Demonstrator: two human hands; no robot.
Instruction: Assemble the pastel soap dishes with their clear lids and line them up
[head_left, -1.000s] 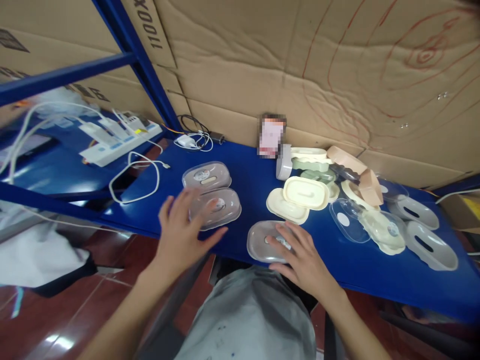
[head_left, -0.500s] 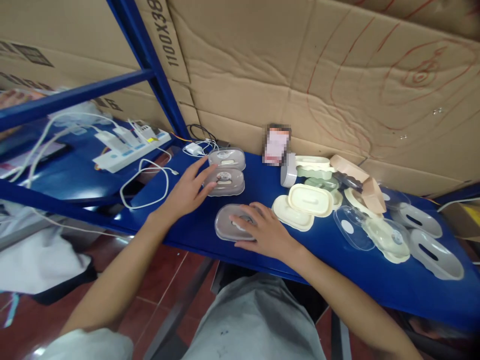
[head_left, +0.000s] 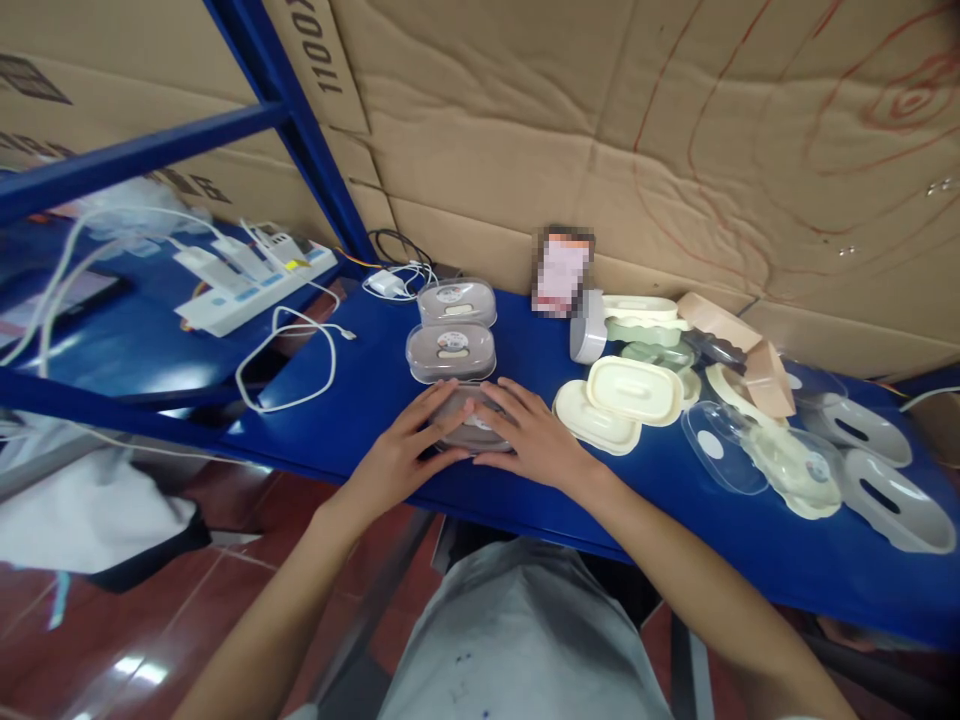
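Both hands (head_left: 472,440) on grey box (head_left: 471,430), lengthwise left-right

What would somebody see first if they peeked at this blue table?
Probably the left hand and right hand pressed on either side of a grey oval plastic box at the near edge of the shiny blue table. Two more lidded grey boxes line up just behind it, and a jumble of cream and clear plastic lids lies to the right.
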